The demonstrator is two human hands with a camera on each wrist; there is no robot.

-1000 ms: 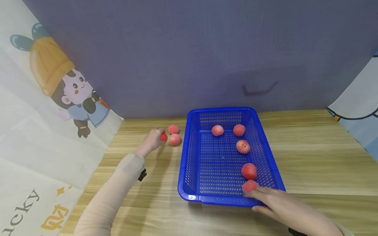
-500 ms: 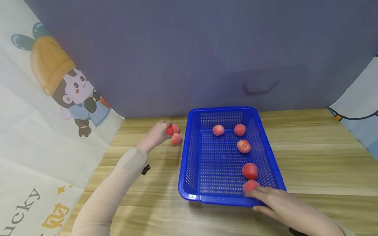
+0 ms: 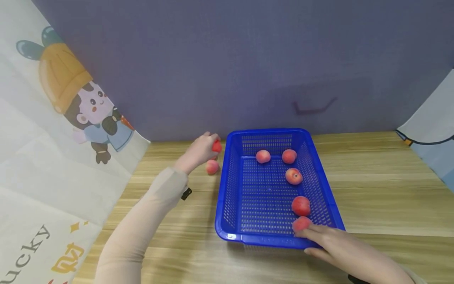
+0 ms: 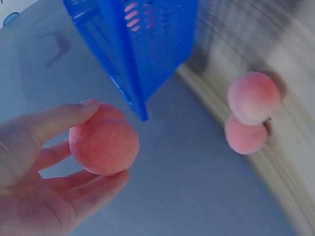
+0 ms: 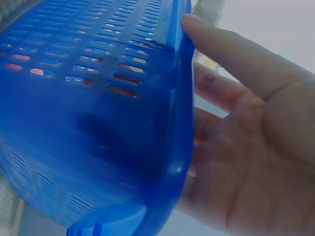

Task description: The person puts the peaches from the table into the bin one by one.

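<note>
My left hand (image 3: 201, 150) pinches a red peach (image 4: 104, 140) between thumb and fingers, raised just left of the far end of the blue plastic basket (image 3: 222, 197). Two more peaches lie on the table below that hand, the nearer peach (image 3: 212, 167) mostly hiding the other in the head view; the left wrist view shows both side by side. My right hand (image 3: 331, 242) holds the basket's near right corner, thumb outside the rim (image 5: 183, 123) and fingers reaching inside. Its fingertips overlap a peach (image 3: 301, 224) in that corner.
Inside the basket, another peach (image 3: 300, 206) sits close by the corner one, with several peaches farther back, among them a yellowish one (image 3: 294, 176). A grey-blue panel (image 3: 227, 71) rises behind the wooden table (image 3: 372, 185). A printed white cloth (image 3: 46, 177) borders the left.
My left hand has moved right and away from me, carrying its peach past the two on the table toward the basket's left rim. The right hand stays in place.
</note>
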